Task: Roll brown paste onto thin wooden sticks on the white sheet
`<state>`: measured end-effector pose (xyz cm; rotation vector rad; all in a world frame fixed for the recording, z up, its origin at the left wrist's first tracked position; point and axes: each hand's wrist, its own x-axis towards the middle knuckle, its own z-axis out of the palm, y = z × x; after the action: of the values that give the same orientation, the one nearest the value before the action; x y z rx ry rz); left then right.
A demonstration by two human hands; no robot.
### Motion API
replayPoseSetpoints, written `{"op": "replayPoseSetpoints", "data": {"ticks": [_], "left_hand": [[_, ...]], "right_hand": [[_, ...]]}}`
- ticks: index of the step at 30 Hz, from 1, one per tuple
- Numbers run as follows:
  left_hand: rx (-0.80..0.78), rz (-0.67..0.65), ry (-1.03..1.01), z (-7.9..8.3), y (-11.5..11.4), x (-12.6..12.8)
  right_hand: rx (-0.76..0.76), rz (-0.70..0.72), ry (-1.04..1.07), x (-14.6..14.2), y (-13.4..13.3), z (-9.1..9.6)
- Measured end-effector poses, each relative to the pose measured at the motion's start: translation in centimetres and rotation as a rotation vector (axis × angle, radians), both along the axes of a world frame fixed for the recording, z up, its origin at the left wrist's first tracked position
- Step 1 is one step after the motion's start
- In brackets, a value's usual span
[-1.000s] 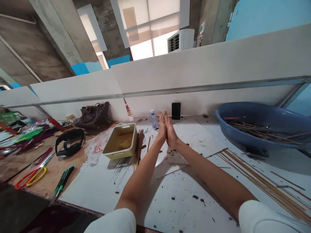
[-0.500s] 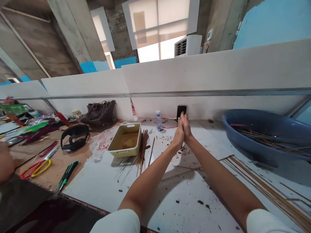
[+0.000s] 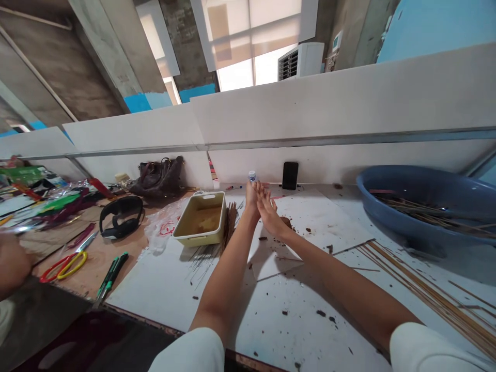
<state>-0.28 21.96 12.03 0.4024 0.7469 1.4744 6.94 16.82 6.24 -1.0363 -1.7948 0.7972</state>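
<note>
Both hands open and empty: left hand (image 3: 251, 202) upright, right hand (image 3: 269, 213) tilted toward it, palms just apart, though any fingertip contact is hard to tell. Bottle (image 3: 252, 176) just behind the fingers, near the back edge of the table (image 3: 271, 320); phone (image 3: 290, 175) beside it. Stick bundle (image 3: 229, 227) left of the hands, just beside the tray (image 3: 199, 219); basin (image 3: 387, 173) at the back right corner, holding sticks (image 3: 426, 209)

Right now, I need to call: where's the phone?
In the head view, the phone stands against the white wall, beyond the right hand and right of the bottle.
</note>
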Motion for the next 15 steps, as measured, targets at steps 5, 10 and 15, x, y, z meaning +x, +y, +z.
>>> {"op": "replayPoseSetpoints", "data": {"ticks": [5,10,15], "left_hand": [[0.019,0.013,-0.007,1.0,0.1,-3.0],[0.061,-0.005,0.053,0.9,0.2,-2.0],[0.030,-0.036,0.111,1.0,-0.2,0.4]], "right_hand": [[-0.001,0.095,0.032,-0.7,-1.4,0.5],[0.032,0.031,0.044,-0.3,-0.5,0.4],[0.046,-0.055,0.023,0.0,0.4,0.0]]}}
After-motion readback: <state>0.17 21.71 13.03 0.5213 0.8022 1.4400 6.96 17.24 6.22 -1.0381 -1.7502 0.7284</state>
